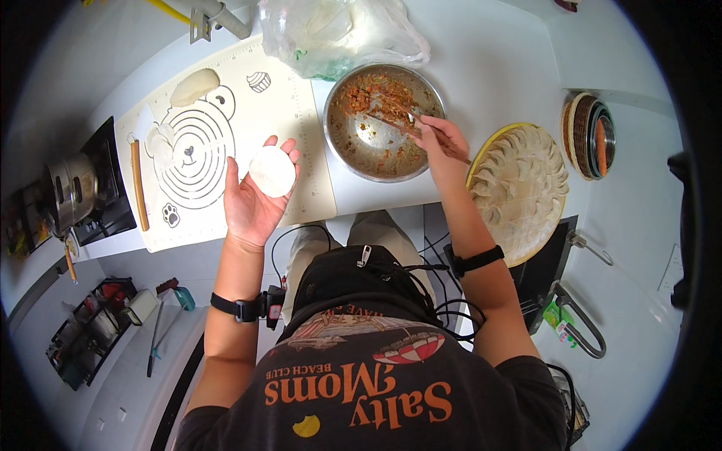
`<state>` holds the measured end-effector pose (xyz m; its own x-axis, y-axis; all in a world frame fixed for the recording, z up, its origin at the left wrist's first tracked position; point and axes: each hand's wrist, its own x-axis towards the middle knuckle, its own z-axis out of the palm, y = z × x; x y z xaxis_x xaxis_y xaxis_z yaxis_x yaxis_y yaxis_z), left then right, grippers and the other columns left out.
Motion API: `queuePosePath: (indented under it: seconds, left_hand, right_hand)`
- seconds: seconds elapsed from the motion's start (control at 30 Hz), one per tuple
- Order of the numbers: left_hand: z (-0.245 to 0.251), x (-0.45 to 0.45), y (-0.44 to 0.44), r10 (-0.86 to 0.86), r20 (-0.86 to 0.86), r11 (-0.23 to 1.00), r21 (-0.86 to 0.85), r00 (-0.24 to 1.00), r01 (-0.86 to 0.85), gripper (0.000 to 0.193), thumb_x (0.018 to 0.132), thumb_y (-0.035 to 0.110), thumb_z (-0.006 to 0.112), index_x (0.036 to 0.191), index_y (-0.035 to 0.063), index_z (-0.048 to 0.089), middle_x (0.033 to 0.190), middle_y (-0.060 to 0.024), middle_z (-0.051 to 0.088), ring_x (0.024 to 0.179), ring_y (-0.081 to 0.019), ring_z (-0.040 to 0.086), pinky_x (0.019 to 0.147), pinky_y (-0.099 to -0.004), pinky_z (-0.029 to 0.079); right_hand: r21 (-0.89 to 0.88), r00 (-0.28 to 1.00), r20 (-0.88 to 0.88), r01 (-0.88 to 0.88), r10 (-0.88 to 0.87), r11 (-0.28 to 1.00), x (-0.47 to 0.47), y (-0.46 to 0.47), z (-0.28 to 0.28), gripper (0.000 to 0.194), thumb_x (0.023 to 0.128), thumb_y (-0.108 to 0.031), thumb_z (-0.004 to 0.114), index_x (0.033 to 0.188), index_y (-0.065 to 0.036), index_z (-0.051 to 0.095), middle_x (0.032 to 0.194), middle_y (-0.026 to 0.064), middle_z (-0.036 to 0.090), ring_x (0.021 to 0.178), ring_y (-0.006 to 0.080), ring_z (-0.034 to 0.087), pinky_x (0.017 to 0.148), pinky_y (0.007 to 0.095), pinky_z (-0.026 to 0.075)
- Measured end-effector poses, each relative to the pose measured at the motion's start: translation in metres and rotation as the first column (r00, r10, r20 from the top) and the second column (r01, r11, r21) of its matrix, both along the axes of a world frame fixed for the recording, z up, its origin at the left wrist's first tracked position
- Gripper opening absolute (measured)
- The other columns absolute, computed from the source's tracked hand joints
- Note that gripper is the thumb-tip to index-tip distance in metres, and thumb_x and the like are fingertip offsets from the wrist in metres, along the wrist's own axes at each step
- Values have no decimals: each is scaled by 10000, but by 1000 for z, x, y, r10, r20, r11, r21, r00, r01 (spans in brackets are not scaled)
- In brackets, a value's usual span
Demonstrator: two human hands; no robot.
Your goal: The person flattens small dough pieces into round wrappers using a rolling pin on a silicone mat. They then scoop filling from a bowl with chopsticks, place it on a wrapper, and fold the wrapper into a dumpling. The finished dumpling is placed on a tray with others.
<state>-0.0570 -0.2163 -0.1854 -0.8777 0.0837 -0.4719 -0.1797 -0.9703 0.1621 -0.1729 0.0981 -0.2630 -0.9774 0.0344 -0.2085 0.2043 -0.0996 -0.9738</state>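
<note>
My left hand (254,208) is palm up above the pastry mat, with a round dumpling wrapper (272,172) lying across its fingers. In my right hand (443,144) is a pair of wooden chopsticks (393,123). Their tips reach into a stainless steel bowl (375,135), at the orange-brown minced filling (364,97). The filling is heaped toward the far side, with scraps stuck to the wall. To the right of the bowl, a round yellow-rimmed tray (510,239) bears many pleated raw dumplings (516,155).
On the printed pastry mat (282,107) are a dough piece (196,88), flat wrappers (160,142) and a wooden rolling pin (139,186). A plastic bag (350,34) touches the bowl's far side. A steel pot (70,189) stands far left; nested baskets and bowls (586,135) lie right.
</note>
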Motion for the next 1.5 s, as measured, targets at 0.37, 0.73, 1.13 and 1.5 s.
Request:
queuePosePath:
  seconds: [0.37,0.73,1.13,1.5]
  left_hand:
    - [-3,7,0,34,10,999,28,999,-34,745,1114,577,348,1590,4,365,1586,-257,462,1413,-375,519,1220,-501,413]
    - [-7,7,-1,37,18,999,29,999,-38,757,1114,580,334,1601,1,354,1605,-262,440,1447,-390,483,1232,-508,390]
    - [-11,-6,-3,37,-13,999,25,999,-37,757,1120,576,307,1602,-7,352,1613,-263,430,1458,-402,466,1227,-517,386]
    - [-16,-4,-2,63,15,997,42,998,-63,757,1117,578,313,1597,-6,360,1613,-264,429,1458,-403,465,1226,-526,384]
  right_hand:
    - [96,999,-27,-21,24,995,4,-23,-14,129,1033,-103,693,1029,25,699,992,93,764,939,189,782,813,260,589]
    - [-64,995,81,-52,58,997,-10,-24,-12,245,1066,-177,657,1113,62,678,1085,161,747,979,262,782,872,294,633]
    - [-140,977,212,11,20,990,-19,-20,-1,285,1068,-223,654,1147,50,660,1173,179,721,1012,300,771,914,321,625]
    - [35,993,113,-18,14,999,-13,-20,-1,208,1052,-156,672,1056,51,673,1073,157,746,939,245,783,844,281,635]
